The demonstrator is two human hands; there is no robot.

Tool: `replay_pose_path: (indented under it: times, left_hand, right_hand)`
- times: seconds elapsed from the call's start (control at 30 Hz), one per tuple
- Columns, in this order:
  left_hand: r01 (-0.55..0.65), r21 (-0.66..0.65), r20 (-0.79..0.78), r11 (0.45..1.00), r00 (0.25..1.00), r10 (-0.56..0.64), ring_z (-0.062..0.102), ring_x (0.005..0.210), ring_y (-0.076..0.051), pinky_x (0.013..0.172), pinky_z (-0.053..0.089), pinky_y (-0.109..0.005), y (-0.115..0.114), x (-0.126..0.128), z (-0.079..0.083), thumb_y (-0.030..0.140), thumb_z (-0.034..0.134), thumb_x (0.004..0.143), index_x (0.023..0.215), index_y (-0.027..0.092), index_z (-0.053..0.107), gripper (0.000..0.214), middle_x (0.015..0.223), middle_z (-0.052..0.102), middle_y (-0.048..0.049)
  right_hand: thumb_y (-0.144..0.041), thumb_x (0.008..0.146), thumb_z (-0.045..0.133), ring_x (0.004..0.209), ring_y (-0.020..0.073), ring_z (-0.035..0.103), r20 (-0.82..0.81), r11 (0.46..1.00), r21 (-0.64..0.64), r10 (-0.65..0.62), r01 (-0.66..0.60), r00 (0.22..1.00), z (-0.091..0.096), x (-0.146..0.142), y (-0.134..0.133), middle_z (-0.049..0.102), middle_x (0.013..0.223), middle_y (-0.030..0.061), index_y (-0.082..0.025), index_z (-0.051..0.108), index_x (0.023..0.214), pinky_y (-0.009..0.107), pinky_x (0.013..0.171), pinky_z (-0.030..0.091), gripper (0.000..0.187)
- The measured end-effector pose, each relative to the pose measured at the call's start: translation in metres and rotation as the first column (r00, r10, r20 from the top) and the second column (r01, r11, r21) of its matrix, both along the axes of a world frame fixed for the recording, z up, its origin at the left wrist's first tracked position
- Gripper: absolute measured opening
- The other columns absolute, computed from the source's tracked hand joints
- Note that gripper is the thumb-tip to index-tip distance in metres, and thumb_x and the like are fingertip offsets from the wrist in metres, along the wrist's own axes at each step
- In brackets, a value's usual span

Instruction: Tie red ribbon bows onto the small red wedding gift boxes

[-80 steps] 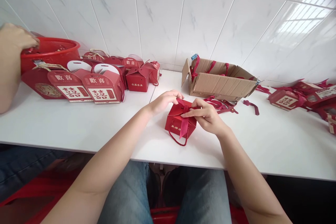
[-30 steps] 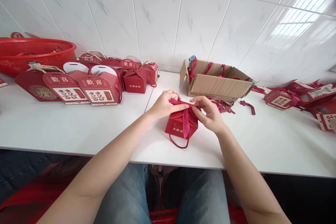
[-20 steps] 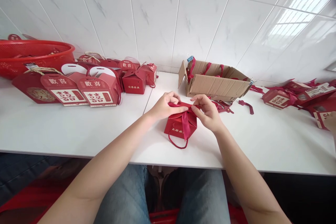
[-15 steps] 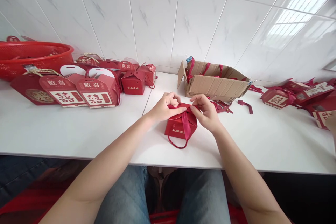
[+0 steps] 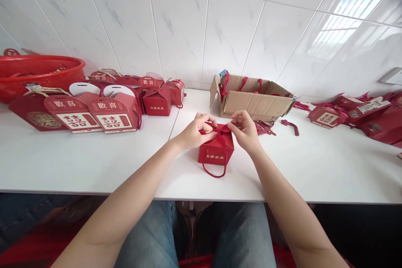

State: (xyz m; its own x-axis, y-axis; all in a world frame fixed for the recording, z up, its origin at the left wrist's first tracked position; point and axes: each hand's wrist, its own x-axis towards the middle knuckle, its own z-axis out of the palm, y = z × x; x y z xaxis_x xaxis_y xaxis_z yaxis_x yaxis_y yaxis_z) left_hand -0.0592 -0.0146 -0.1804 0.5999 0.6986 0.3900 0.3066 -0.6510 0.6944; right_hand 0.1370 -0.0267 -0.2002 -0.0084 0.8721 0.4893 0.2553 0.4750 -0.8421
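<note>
A small red gift box (image 5: 216, 152) with gold lettering and a red cord handle stands on the white table (image 5: 78, 163) in front of me. A dark red ribbon (image 5: 221, 134) crosses its top and hangs down its front. My left hand (image 5: 195, 130) pinches the ribbon at the box's top left. My right hand (image 5: 244, 130) pinches it at the top right. Both hands are closed on the ribbon, close together over the lid.
An open cardboard box (image 5: 253, 99) with red ribbons stands behind. Loose ribbons (image 5: 289, 124) lie beside it. Several finished red gift boxes (image 5: 108, 111) and a red basket (image 5: 37, 73) are at the left. More red boxes (image 5: 354, 111) lie at the right. A tiled wall backs the table.
The box has turned to face me squarely and its top flaps now lie closed. Both hands have moved closer together on the ribbon. A person's hand at the basket has gone.
</note>
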Motion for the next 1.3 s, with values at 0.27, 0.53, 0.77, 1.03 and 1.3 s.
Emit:
replay_pose_path:
  times: [0.27,0.53,0.77,1.03,1.3]
  left_hand:
    - [0.026,-0.055,-0.011,0.998,1.0,-0.027,0.043,0.109,-0.023,0.096,0.038,-0.041,0.002,-0.001,-0.001,0.036,0.054,0.082,0.048,0.018,0.033,0.044,0.102,0.057,-0.0062]
    - [0.032,-0.033,0.048,0.999,0.998,-0.031,0.039,0.124,-0.025,0.104,0.032,-0.045,0.002,-0.017,0.008,0.016,0.058,0.07,0.114,0.027,0.049,0.046,0.129,0.048,-0.0055]
    - [0.01,0.027,0.04,1.0,0.999,-0.011,0.032,0.132,-0.027,0.105,0.036,-0.042,-0.009,-0.001,0.005,0.028,0.063,0.076,0.107,0.029,0.065,0.031,0.131,0.045,-0.0072]
    - [-0.132,-0.213,0.373,0.968,0.905,0.205,0.06,0.08,-0.017,0.076,0.046,-0.032,0.003,-0.003,0.006,0.04,0.063,0.078,0.08,0.02,0.065,0.021,0.088,0.061,-0.0032]
    - [-0.067,-0.184,0.479,0.981,0.865,0.149,0.057,0.088,-0.019,0.081,0.045,-0.034,0.002,-0.006,0.009,0.037,0.066,0.074,0.055,0.018,0.056,0.029,0.09,0.061,-0.005]
  right_hand:
    - [-0.027,0.075,0.062,0.058,0.0093,0.042,-0.094,0.999,0.025,0.039,-0.037,0.995,0.001,0.004,0.004,0.044,0.065,-0.0061,-0.023,0.042,0.081,0.024,0.056,0.034,0.022]
    - [-0.044,0.086,0.051,0.071,0.0117,0.048,-0.123,0.995,-0.101,0.01,-0.022,0.992,0.0,0.016,0.013,0.049,0.078,-0.0012,-0.021,0.049,0.085,0.025,0.068,0.041,0.022]
    - [-0.065,0.084,0.042,0.057,0.012,0.046,-0.088,0.968,-0.247,0.022,-0.043,0.996,0.002,0.012,0.013,0.046,0.06,-0.0019,-0.02,0.049,0.07,0.024,0.052,0.037,0.047]
    - [-0.06,0.076,0.06,0.047,0.0073,0.029,-0.045,0.989,-0.145,0.012,-0.018,0.999,0.003,0.009,0.009,0.036,0.053,-0.0063,-0.02,0.042,0.064,0.023,0.044,0.021,0.045]
    - [-0.055,0.08,0.06,0.048,0.0073,0.028,-0.129,0.994,-0.088,0.061,-0.072,0.99,0.003,0.009,0.009,0.035,0.053,-0.0065,-0.02,0.043,0.065,0.024,0.046,0.02,0.041]
